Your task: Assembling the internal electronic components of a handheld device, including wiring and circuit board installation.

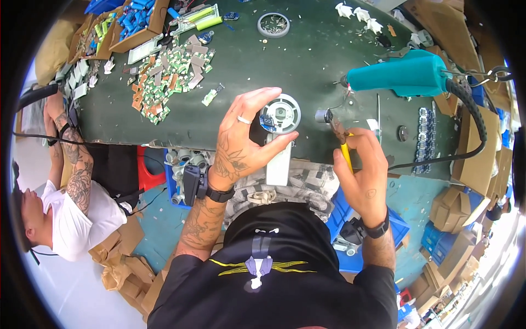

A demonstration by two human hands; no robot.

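My left hand [240, 143] is curled around a round light-grey housing [280, 112], thumb and fingers on its rim. A small blue circuit board [267, 121] shows inside the housing, and a white handle [279, 162] extends from it toward me. In my right hand [364, 181] is a pair of yellow-handled pliers [345, 154], closed in my fingers. Their jaws reach a small silver motor [321, 115] lying right of the housing. Whether the jaws grip the motor or its wires, I cannot tell.
A teal electric screwdriver [397, 74] hangs at right with its black cable. Left lie a heap of small green circuit boards [170, 79] and cardboard boxes of parts [134, 30]. A round grey dish of screws [273, 25] stands at the back. Another person [76, 203] sits at left.
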